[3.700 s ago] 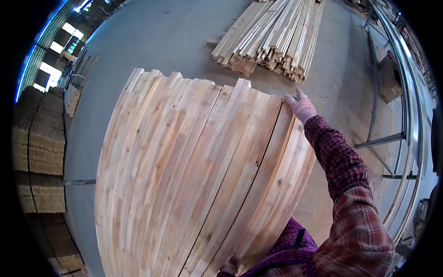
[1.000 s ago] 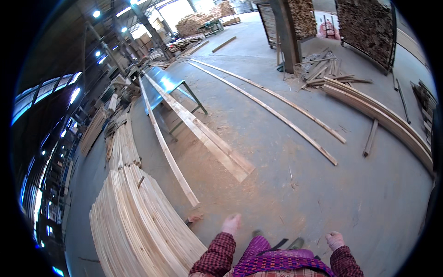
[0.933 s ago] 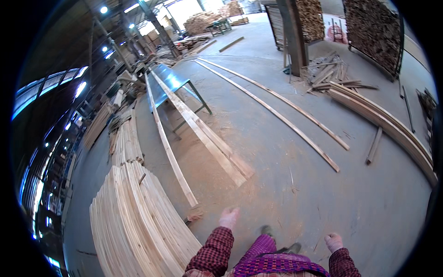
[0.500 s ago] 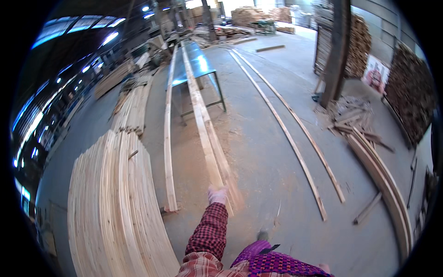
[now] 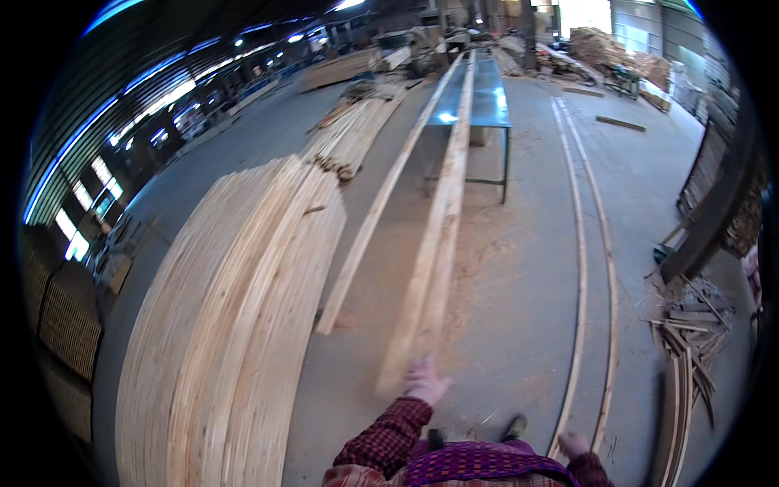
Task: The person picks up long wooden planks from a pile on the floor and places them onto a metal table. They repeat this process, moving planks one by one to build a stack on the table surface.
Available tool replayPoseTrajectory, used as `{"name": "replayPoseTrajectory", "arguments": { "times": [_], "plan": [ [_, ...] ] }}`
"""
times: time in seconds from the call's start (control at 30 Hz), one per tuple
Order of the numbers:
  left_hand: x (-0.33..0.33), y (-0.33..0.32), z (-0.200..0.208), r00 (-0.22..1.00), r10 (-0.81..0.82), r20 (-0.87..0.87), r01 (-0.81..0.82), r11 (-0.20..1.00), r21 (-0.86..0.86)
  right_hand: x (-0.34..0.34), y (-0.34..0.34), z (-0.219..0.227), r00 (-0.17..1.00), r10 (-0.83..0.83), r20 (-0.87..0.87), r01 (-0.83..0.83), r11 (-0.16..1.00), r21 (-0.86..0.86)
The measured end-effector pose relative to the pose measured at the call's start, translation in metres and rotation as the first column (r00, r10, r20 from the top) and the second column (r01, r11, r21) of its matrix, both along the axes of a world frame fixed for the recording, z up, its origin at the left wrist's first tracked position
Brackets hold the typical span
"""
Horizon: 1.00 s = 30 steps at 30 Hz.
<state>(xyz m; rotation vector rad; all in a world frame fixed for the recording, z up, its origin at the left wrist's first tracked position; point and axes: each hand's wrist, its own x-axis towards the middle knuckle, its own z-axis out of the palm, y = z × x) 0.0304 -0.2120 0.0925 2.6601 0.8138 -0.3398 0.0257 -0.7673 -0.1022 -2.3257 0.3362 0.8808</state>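
My left hand [image 5: 426,381] is open, thumb and fingers spread, at the near end of a long pale wooden board [image 5: 422,284]. Motion blur hides whether the fingertips still touch it. A second board [image 5: 446,272] runs close along its right side. Farther left slants another long board [image 5: 373,219], out of reach of the hand. All three stretch away over a blue-topped metal table [image 5: 489,93]. Low at the right, my right hand [image 5: 574,444] is loosely curled with nothing visible in it. It is in front of the near part of two thin strips [image 5: 581,284] on the floor.
A wide stack of boards [image 5: 219,325] fills the left side, with a bundle [image 5: 357,134] behind it. At the right are a dark post [image 5: 714,211], scrap wood [image 5: 698,325] and long timbers [image 5: 677,414]. A short wooden piece [image 5: 621,123] lies on the far floor.
The view has swung left, so the scene sits farther right. My left hand, earlier closed on the board's near end, now has its fingers spread. My right hand has come more into view.
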Motion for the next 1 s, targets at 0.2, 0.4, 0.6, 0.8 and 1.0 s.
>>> {"name": "replayPoseTrajectory", "arguments": {
  "times": [0.2, 0.4, 0.6, 0.8, 1.0],
  "plan": [
    [0.038, -0.017, 0.000, 0.973, 0.232, 0.021, -0.232, 0.971, 0.057, 0.156, 0.045, 0.105, 0.987, -0.100, 0.129, 0.073, 0.977, 0.201],
    [0.035, -0.066, -0.027, 0.918, 0.122, 0.377, -0.187, 0.972, 0.140, 0.208, 0.050, 0.121, 0.998, 0.059, -0.003, -0.058, 0.988, 0.141],
    [0.015, -0.114, -0.106, 0.993, 0.114, -0.040, -0.121, 0.929, -0.350, 0.324, 0.117, 0.131, 0.979, 0.198, -0.054, -0.179, 0.951, 0.254],
    [0.132, -0.072, -0.169, 0.912, 0.275, -0.305, -0.400, 0.760, -0.512, 0.486, 0.139, 0.087, 0.839, 0.445, 0.314, -0.505, 0.852, 0.141],
    [0.342, 0.010, -0.164, 0.884, 0.353, -0.306, -0.467, 0.653, -0.597, 0.577, 0.018, -0.061, 0.728, 0.660, 0.187, -0.641, 0.751, -0.158]
  ]
}}
